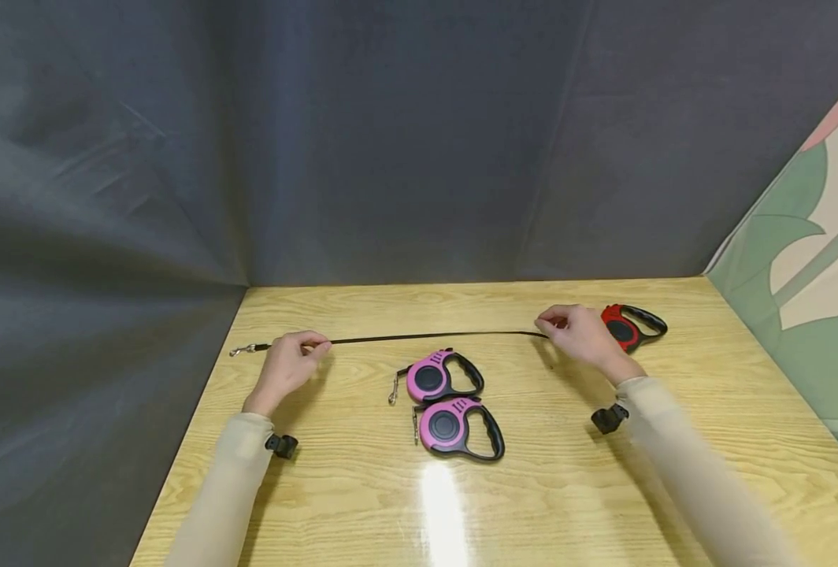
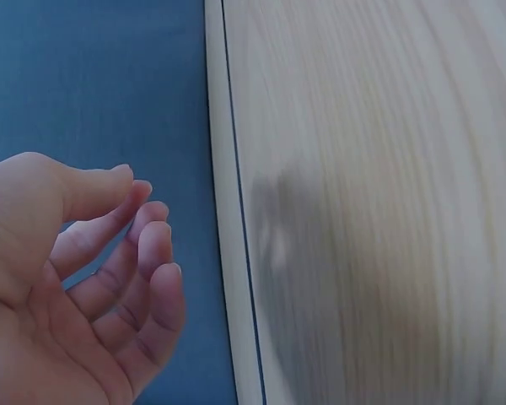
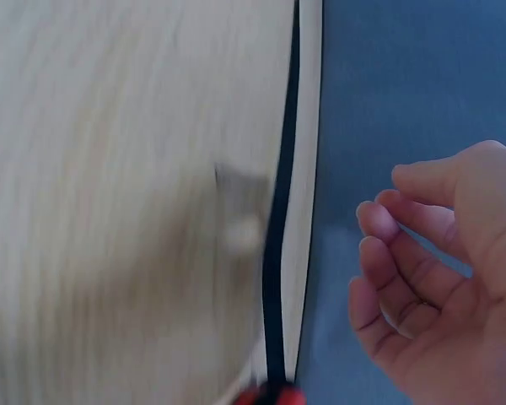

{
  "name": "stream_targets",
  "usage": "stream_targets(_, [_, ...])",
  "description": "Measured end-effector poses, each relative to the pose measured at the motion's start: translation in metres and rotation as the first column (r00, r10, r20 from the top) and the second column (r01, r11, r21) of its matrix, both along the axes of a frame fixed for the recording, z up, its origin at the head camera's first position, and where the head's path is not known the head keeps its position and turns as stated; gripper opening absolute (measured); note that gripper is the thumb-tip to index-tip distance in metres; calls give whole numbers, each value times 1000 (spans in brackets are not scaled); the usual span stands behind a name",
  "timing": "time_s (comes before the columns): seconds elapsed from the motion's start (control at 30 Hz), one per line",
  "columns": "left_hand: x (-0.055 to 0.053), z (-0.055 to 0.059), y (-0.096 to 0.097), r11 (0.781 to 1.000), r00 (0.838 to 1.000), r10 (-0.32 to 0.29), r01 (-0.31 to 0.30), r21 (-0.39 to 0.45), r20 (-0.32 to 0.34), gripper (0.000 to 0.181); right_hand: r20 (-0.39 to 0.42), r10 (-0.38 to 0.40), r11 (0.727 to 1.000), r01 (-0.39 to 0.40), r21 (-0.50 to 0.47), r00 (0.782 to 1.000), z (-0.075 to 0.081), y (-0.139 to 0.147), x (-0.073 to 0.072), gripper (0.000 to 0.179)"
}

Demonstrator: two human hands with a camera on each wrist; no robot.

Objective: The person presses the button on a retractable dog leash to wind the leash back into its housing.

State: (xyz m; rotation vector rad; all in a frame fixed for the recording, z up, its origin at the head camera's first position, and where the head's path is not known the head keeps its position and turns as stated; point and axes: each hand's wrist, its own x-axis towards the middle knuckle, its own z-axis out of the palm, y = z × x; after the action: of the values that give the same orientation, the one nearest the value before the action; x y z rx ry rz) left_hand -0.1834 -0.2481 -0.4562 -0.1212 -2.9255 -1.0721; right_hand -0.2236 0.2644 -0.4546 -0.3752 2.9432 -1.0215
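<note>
A red and black retractable dog leash [image 1: 621, 331] lies at the back right, its black strap [image 1: 419, 337] pulled out leftward across the table to a metal clip [image 1: 242, 350]. Over the strap's left end hovers my left hand [image 1: 291, 366], fingers loosely bent and thumb close to the index fingertip. Nothing shows between them in the left wrist view, where the strap [image 2: 240, 190] runs apart from the hand. My right hand [image 1: 582, 335] is beside the red leash. Its thumb and fingertips stand apart in the right wrist view, away from the strap [image 3: 277, 211].
Two pink and black retractable leashes, one behind [image 1: 429, 379] and one in front [image 1: 445, 427], lie close together mid-table, clips to the left. Dark cloth [image 1: 405, 142] hangs behind and left of the wooden table [image 1: 546, 504]. A patterned fabric [image 1: 816, 315] borders the right.
</note>
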Motion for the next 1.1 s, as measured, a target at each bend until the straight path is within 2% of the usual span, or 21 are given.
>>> stream_targets(0.17, [5, 1, -28, 997, 997, 59, -61, -48, -44, 30, -26, -55, 998, 56, 31, 998, 5, 35, -3, 36])
stream_targets(0.3, [5, 3, -50, 989, 990, 111, -119, -92, -86, 30, -59, -99, 993, 103, 57, 993, 6, 63, -9, 37])
stream_targets(0.5, [2, -1, -76, 967, 980, 189, -196, -165, -58, 37, -95, -158, 978, 169, 121, 983, 0, 107, -20, 31])
stream_targets(0.67, [0, -8, -89, 957, 969, 239, -245, -158, -55, 38, -77, -206, 963, 216, 162, 976, -7, 134, -24, 30])
stream_targets(0.8, [-4, -10, -96, 950, 967, 251, -253, -181, -34, 40, -70, -205, 956, 215, 199, 976, -9, 143, -29, 34])
stream_targets(0.9, [-7, -11, -102, 941, 967, 255, -247, -233, 5, 43, -50, -197, 952, 203, 229, 979, -10, 144, -34, 38])
stream_targets(1.1, [-10, -14, -106, 930, 964, 259, -230, -288, 67, 43, 29, -129, 930, 111, 349, 991, -12, 144, -41, 43])
